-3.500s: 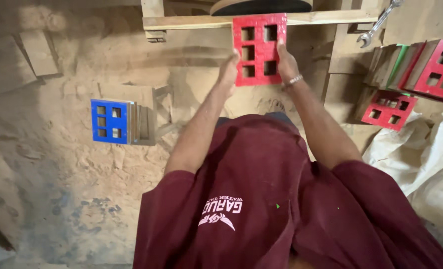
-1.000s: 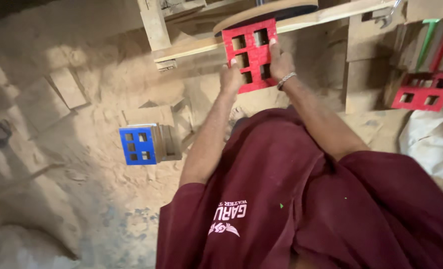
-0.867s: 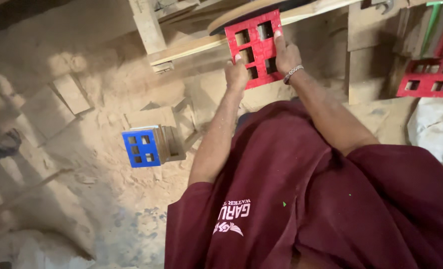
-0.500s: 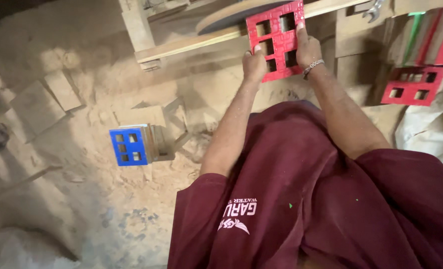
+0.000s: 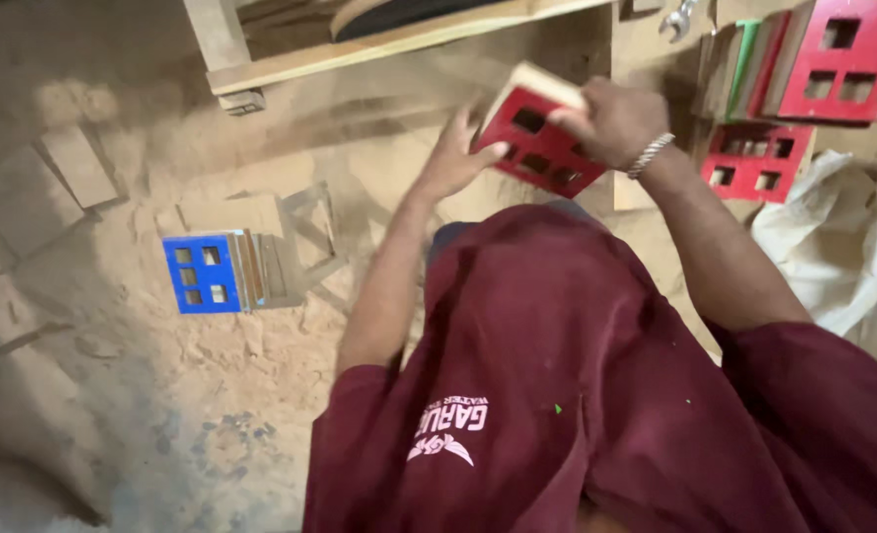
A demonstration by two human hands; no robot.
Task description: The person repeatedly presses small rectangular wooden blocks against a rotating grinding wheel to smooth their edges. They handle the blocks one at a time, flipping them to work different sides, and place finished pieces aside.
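Both hands grip a red wooden block (image 5: 542,148) pierced with small square windows, tilted so its painted face looks down and toward the person while its pale bare-wood edge turns up. The right hand (image 5: 611,118), a metal bracelet (image 5: 649,155) at its wrist, clasps the block's upper right corner from above, fingers curled over the pale edge. The left hand (image 5: 453,158) presses its fingers against the block's lower left side. The block sits between the two hands, raised above the sawdust-covered floor (image 5: 113,395) and just below a long wooden plank (image 5: 389,41) that runs beyond the hands.

To the right of the right hand, more red blocks (image 5: 843,59) with the same square openings stand stacked on edge, one (image 5: 754,163) lying lower, beside a pale sack (image 5: 843,257). Well to the left of the left hand, a blue block (image 5: 200,274) of the same pattern fronts a short row of bare wooden pieces (image 5: 266,266) on the floor. Loose flat offcuts (image 5: 78,163) lie farther left in the sawdust. A metal spanner (image 5: 680,18) rests above the right hand.
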